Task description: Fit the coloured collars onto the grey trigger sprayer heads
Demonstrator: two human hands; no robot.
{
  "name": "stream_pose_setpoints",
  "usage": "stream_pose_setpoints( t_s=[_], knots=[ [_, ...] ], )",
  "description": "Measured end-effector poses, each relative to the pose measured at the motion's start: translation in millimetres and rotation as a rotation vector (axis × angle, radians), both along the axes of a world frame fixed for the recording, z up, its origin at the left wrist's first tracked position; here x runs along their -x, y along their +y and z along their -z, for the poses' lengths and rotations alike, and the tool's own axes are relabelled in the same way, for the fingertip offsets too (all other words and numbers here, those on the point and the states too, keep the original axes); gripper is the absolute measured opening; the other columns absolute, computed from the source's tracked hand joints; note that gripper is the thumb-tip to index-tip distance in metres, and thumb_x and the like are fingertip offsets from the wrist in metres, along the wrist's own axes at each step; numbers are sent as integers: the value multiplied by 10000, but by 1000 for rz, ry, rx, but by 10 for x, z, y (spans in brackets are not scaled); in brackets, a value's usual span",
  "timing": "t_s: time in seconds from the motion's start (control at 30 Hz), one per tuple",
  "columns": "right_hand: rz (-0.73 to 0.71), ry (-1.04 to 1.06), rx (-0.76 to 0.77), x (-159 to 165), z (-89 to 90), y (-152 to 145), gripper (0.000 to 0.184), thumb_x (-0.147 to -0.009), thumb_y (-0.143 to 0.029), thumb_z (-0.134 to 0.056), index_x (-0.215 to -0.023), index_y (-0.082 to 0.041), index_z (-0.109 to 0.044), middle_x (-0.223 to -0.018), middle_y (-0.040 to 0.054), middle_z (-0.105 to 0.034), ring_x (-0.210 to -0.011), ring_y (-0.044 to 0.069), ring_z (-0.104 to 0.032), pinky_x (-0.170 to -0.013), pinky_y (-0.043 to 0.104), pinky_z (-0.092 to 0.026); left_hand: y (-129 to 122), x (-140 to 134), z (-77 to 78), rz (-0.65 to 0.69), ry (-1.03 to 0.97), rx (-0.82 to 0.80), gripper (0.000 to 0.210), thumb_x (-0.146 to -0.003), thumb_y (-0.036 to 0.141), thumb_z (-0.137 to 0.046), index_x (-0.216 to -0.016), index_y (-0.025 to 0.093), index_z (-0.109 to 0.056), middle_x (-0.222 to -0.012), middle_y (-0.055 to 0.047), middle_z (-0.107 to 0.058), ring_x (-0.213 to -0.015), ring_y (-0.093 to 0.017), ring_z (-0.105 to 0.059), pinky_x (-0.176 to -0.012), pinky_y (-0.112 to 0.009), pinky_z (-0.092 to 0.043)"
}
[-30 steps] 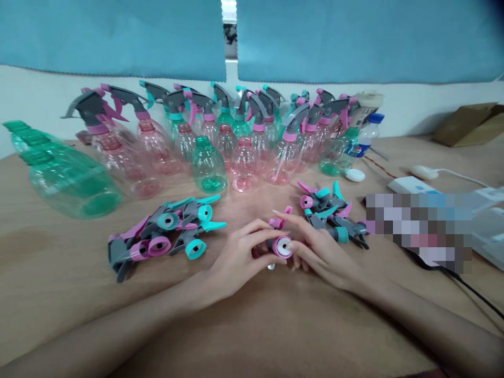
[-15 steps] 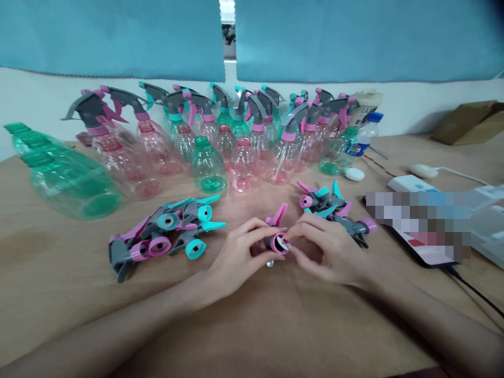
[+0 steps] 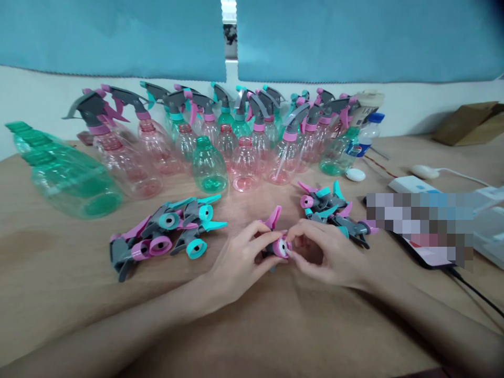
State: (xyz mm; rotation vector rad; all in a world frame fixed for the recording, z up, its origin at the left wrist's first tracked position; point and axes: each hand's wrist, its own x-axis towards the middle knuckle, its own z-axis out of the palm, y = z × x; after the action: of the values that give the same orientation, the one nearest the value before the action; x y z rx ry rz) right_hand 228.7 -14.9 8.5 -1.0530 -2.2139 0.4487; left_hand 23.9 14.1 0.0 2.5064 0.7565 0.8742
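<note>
My left hand (image 3: pixel 244 253) is closed around a pink-and-grey spray trigger head (image 3: pixel 276 249), whose pink collar faces right and towards me. A white sealing washer (image 3: pixel 281 244) sits inside the collar, with a dark hole at its centre. Thumb and fingers of my right hand (image 3: pixel 333 254) pinch the collar's right edge. More loose trigger heads (image 3: pixel 159 245) in pink, teal and grey are heaped left of my hands. A second heap of trigger heads (image 3: pixel 334 210) lies just beyond my right hand.
Behind stand several pink and green spray bottles, some open like the green bottle (image 3: pixel 209 165), others with heads on. At right are a phone (image 3: pixel 423 254) with a cable, a white oval object (image 3: pixel 355 175), a blue-capped bottle (image 3: pixel 369 134) and a cardboard box (image 3: pixel 466 123).
The white washer was tilted in the collar and now lies flatter inside it. My hands have turned the trigger head slightly; its pink trigger shifted a little left.
</note>
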Motion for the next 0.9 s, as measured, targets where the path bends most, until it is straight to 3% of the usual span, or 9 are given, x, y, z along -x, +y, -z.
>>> stream_pose_setpoints(
  t_s=[0.57, 0.9],
  knots=[
    [38, -33, 66, 31, -41, -9, 133, -762, -156, -576, -892, -182, -569, -754, -18, -593, -639, 99, -514, -580, 227, -395, 6, -3, 7, 18, 10, -1, 147, -887, 262, -569, -1004, 179, -604, -942, -46, -557, -842, -177, -560, -717, -328, -512],
    [195, 49, -14, 191, 64, -66, 59, -824, -184, -549, -858, -175, -596, -580, -50, -537, -492, 72, -485, -486, 189, -364, 16, -8, 17, 11, -23, 12, 164, -878, 189, -574, -1041, 173, -572, -922, -39, -528, -825, -168, -542, -706, -307, -499]
  ],
)
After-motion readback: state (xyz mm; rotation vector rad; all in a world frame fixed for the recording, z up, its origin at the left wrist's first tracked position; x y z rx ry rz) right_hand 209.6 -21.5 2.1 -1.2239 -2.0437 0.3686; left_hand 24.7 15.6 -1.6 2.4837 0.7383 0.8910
